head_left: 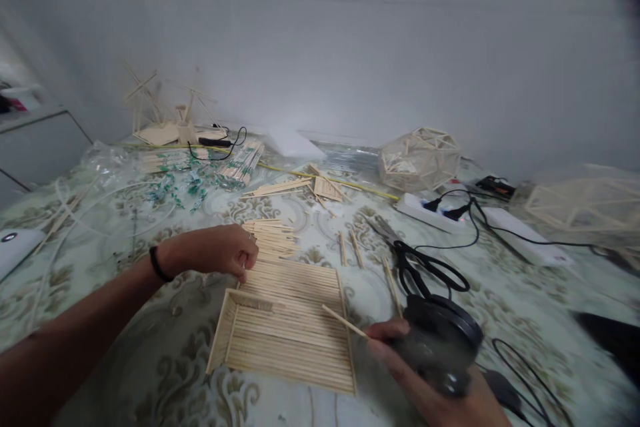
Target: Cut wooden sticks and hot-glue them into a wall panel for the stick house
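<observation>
A panel of thin wooden sticks (295,280), laid side by side, lies flat on the table with a low stick wall (223,330) at its left. My left hand (235,253) is closed, fingertips pinched at the panel's upper left corner. Over the panel's right edge, my right hand (415,373) pinches a single wooden stick (345,321) between thumb and forefinger, its free end pointing left above the panel. A blurred black rounded device (440,333) covers part of that hand; whether the palm grips it I cannot tell.
Loose sticks (270,239) lie behind the panel. Black-handled scissors (420,263) rest at the right, near a white power strip (433,212) with black cables. Stick frameworks (420,159) and wrapped sticks (243,163) stand or lie toward the wall.
</observation>
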Demonstrator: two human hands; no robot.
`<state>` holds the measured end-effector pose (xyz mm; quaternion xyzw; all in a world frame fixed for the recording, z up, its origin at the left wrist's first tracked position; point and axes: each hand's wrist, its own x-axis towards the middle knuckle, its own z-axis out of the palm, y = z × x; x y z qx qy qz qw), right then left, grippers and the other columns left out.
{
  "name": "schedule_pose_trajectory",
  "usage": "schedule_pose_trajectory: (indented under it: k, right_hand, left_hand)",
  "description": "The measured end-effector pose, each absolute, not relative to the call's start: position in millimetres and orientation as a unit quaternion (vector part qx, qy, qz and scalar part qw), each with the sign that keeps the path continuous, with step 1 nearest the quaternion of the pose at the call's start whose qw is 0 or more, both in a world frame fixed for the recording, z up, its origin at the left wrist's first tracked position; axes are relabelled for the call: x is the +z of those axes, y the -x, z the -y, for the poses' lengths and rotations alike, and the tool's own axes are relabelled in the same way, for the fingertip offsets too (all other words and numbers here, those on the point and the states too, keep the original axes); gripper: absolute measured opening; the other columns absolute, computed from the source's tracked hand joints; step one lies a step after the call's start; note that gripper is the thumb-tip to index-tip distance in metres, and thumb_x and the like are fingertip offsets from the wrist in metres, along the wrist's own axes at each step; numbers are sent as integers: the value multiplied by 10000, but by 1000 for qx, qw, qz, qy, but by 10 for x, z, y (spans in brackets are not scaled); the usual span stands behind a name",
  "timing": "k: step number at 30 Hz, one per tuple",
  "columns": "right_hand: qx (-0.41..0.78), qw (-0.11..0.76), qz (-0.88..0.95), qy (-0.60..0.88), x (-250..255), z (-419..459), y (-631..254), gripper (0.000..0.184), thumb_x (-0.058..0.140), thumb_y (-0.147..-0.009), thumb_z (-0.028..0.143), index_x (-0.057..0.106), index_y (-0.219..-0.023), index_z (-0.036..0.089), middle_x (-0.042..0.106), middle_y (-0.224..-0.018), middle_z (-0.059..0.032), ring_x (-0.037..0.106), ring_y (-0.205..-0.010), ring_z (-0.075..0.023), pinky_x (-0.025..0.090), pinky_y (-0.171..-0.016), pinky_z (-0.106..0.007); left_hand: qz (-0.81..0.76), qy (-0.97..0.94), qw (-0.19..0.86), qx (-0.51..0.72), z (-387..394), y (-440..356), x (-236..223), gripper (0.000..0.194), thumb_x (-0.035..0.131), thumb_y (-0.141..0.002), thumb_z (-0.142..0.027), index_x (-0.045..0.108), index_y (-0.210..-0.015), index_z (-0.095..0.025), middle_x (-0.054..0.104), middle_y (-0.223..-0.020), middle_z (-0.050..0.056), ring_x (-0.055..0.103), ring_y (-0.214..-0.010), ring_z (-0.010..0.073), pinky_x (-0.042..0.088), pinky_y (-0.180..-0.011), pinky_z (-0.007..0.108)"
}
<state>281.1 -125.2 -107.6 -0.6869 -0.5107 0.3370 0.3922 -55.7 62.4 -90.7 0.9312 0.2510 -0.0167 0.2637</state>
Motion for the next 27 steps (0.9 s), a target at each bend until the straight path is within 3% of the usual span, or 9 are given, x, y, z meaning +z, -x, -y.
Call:
schedule_pose_trajectory:
  k: [7, 12, 21, 27]
  right_hand:
    - [346, 378, 543, 665, -1011, 1222, -2814, 311, 801, -824, 541, 849, -807, 235, 853, -882, -77, 806, -870, -298, 658, -792, -301]
    - [354, 381, 537, 665, -960, 1215, -2781, 284, 812, -809, 513, 860, -796, 234, 860, -884, -76, 811, -886, -311, 660, -820, -332]
    - [357, 392, 514, 674, -931, 1249, -2643, 297, 754, -810, 515, 830, -763, 232, 831, -786, -60, 767, -752, -274, 599, -721, -336]
    - [371, 419, 491, 668, -981, 1190, -2658, 338, 771, -789, 545, 830, -748, 215, 783, -701, -45, 712, -699, -265, 548, -673, -341]
  left_hand:
    - [-248, -936, 243, -50, -651, 599, -939, 233, 703, -1064, -362, 719, -992, -142, 738, -907, 12, 716, -780, 157, 637, -759, 335]
    - [-287, -935, 208, -19, -672, 607, -940, 221, 702, -1064, -363, 727, -1085, -144, 758, -1021, 42, 740, -875, 184, 651, -818, 372]
    - [-418, -899, 101, 82, -1138, 615, -1062, 331, 708, -1057, -362, 681, -1322, -165, 716, -1322, 109, 733, -1128, 264, 646, -966, 481]
    - [-491, -862, 39, 119, -1463, 523, -1240, 367, 711, -1054, -360, 664, -1367, -174, 691, -1388, 121, 716, -1191, 286, 635, -1003, 509]
